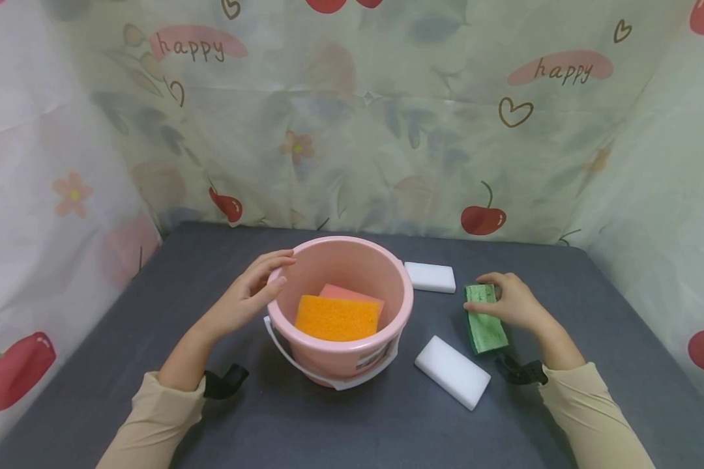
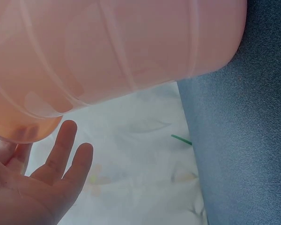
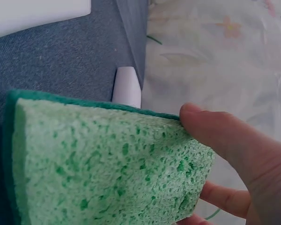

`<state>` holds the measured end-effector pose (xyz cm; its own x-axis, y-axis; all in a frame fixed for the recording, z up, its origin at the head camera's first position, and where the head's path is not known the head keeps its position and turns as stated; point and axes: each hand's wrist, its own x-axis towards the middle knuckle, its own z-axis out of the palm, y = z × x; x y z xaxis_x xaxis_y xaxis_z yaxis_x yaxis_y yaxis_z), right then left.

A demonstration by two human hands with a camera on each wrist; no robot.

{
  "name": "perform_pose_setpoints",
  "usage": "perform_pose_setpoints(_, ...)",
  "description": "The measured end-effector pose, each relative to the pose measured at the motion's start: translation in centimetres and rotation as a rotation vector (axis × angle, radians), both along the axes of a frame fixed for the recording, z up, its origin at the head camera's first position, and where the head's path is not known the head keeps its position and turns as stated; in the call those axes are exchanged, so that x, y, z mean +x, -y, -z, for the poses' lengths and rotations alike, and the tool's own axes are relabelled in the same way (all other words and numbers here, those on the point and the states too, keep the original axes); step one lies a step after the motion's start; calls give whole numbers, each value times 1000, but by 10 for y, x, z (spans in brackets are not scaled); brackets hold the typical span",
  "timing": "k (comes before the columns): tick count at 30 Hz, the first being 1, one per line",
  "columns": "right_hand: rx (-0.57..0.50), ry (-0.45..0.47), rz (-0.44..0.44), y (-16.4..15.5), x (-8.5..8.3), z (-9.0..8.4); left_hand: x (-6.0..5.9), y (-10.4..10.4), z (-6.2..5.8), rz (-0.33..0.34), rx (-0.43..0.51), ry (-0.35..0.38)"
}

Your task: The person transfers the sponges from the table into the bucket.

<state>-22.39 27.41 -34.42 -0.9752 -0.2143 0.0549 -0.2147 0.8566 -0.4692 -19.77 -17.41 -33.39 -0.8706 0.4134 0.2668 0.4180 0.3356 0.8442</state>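
A pink bucket [image 1: 340, 358] with a white handle [image 1: 358, 384] stands upright at the centre of the table. Inside it an orange sponge [image 1: 337, 319] leans in front of a coral-pink sponge [image 1: 352, 294]. My left hand [image 1: 249, 293] rests at the bucket's left rim, fingertips and thumb over the edge; in the left wrist view, two fingers [image 2: 65, 145] extend free beside the bucket. To the right, my right hand [image 1: 513, 301] pinches the far end of a green sponge [image 3: 107, 164] between thumb and fingers. The sponge has a darker green scouring layer on one face.
One white block [image 1: 453, 372] lies on the dark table [image 1: 328, 430] between the bucket and the green sponge. Another white block [image 1: 431, 277] sits behind, close to the bucket's right rim. Printed curtains [image 1: 375, 130] enclose the back and sides.
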Motion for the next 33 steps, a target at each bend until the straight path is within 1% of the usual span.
perform_pose_setpoints(10, -46, 2, 40, 4, 2, -8, 0, 0, 0, 0, 3, -1)
perform_pose_setpoints(33, -106, -70, 51, 17, 7, -31, -1, 1, 0, 9, 10, 3)
